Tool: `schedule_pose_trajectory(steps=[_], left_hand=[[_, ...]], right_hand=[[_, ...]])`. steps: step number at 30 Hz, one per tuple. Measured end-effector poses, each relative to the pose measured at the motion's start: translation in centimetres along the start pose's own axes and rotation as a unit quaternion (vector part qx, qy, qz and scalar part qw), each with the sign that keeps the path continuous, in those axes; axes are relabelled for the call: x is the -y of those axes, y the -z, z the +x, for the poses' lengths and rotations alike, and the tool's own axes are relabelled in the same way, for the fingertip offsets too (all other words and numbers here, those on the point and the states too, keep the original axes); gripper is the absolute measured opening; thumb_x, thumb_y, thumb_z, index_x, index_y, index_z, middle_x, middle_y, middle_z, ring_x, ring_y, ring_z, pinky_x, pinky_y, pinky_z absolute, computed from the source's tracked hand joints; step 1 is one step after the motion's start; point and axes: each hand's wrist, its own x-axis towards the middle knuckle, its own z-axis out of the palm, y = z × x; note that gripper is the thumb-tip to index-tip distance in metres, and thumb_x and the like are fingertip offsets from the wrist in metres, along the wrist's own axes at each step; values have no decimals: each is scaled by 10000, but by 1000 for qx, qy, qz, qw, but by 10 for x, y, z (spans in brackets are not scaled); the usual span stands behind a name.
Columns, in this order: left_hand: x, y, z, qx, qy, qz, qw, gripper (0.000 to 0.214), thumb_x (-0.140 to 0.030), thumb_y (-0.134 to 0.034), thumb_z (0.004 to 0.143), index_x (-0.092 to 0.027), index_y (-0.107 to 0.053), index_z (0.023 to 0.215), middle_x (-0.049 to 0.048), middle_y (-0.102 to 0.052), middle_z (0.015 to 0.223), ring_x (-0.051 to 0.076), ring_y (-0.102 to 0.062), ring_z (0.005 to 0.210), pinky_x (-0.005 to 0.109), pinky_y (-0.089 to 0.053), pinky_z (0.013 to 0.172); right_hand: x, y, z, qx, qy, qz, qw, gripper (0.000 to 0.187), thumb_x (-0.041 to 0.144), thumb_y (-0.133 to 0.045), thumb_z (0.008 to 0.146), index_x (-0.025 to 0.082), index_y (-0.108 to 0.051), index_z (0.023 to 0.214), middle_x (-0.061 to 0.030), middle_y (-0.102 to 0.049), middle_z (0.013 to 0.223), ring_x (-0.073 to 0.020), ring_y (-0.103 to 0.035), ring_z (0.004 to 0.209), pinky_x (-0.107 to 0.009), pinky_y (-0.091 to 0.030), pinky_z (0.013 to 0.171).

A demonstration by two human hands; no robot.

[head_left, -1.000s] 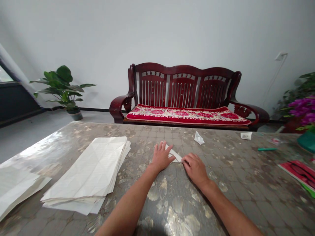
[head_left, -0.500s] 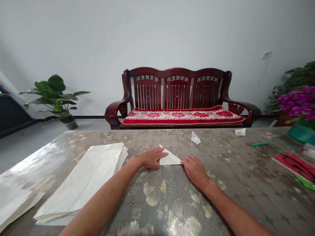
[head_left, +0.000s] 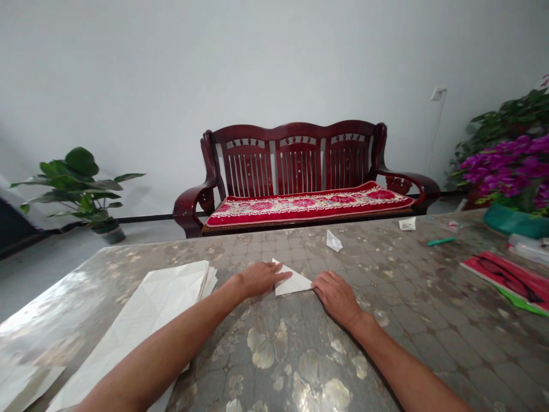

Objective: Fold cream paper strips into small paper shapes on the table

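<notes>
A small white sheet of paper folded into a triangle (head_left: 294,282) lies on the patterned table. Across its left end my left hand (head_left: 261,278) rests with fingers stretched out, covering part of it. My right hand (head_left: 337,294) has its fingers closed on the sharp right corner, which they partly hide. Beyond the triangle stands a small folded paper boat (head_left: 333,241).
A stack of creased white paper (head_left: 158,309) lies by my left forearm, with more sheets (head_left: 26,383) at far left. Another folded paper piece (head_left: 407,224), a green pen (head_left: 441,241), glasses (head_left: 508,277) on a red book (head_left: 476,264) and a flower pot (head_left: 510,220) are at right.
The camera view has turned a little to the right and tilted. Both hands stay at the folded paper; the left fingers have shifted slightly, and the paper keeps its triangular shape.
</notes>
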Motion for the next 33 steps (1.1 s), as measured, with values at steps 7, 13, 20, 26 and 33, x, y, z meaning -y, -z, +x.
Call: schedule_pose_trajectory(steps=[7,13,20,26,33], left_hand=[[2,6,-6,10,-47,50,998,526,-272,-508,945,-352,-366,1446,100,-507,1422,247,-603,1156,317,-514,879],[-8,-2,-11,-23,-84,128,988,496,-175,-444,946,-241,-366,1431,132,-620,1180,211,-674,834,303,-553,657],[-8,-13,-13,-48,-95,154,982,491,-114,-397,937,-220,-374,1416,135,-606,1203,203,-656,860,314,-550,701],[3,-6,-4,-38,-111,131,984,536,-88,-467,905,-277,-389,1401,95,-621,1204,189,-652,885,267,-516,698],[-2,-6,0,-58,-128,116,983,307,-120,-422,937,-190,-521,1220,83,-671,986,173,-650,702,279,-519,616]], right_hand=[[-2,-2,0,4,22,-25,999,182,203,-555,942,217,-680,811,-25,-640,812,-179,-524,830,-287,-358,731],[-6,-5,3,15,5,-40,999,201,262,-576,939,218,-690,780,-26,-651,799,-186,-524,814,-298,-340,714],[-10,-3,6,19,-47,24,998,229,290,-546,957,230,-708,807,-15,-662,830,-173,-540,841,-284,-357,750],[-14,-2,5,36,-36,30,998,202,301,-565,946,232,-728,849,-22,-679,867,-178,-544,861,-282,-362,748],[-16,-3,7,46,-16,5,999,195,315,-595,926,223,-725,813,-27,-672,829,-187,-542,834,-289,-359,729]])
